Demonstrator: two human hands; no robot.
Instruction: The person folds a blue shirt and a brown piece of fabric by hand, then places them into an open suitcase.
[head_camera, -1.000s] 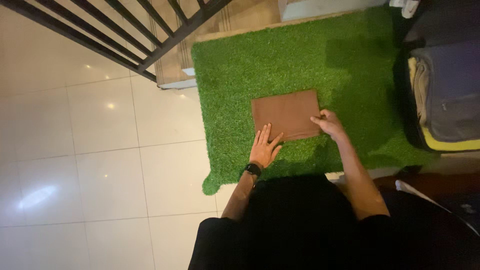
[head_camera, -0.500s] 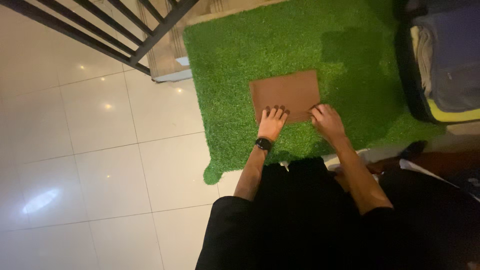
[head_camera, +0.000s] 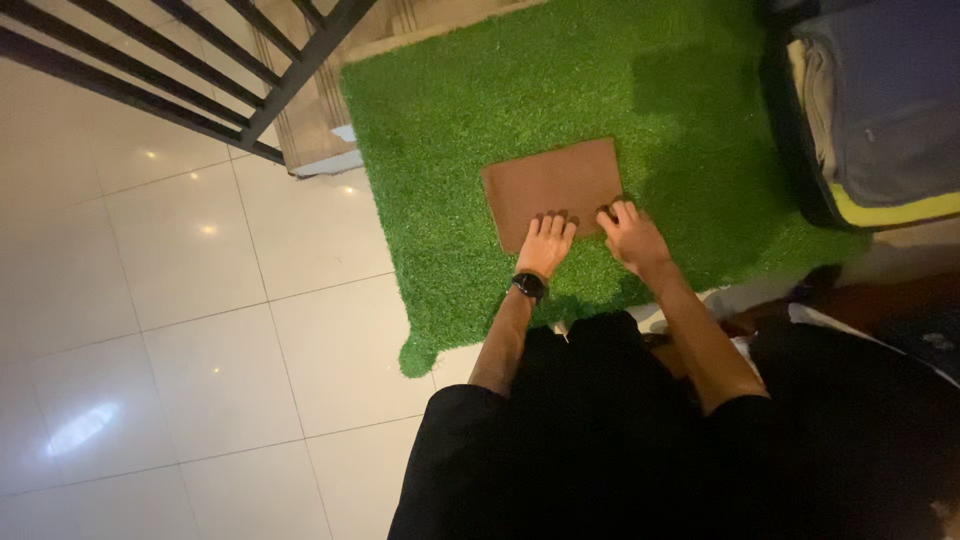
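Note:
A brown folded cloth (head_camera: 550, 180) lies flat on a green artificial-grass mat (head_camera: 450, 120). My left hand (head_camera: 545, 245), with a black watch on its wrist, rests flat on the cloth's near edge with the fingers stretched out. My right hand (head_camera: 628, 235) sits at the cloth's near right corner, its fingers curled onto the edge. Both hands touch the cloth, which stays down on the mat.
An open suitcase (head_camera: 880, 110) with grey and yellow clothing stands at the mat's right edge. A dark metal railing (head_camera: 200, 80) runs across the upper left over a step. Glossy white floor tiles (head_camera: 200, 330) lie to the left. My dark clothing fills the lower frame.
My left hand has slid forward from the grass onto the cloth's near edge. My right hand has moved from the right edge to the near right corner. The view has shifted.

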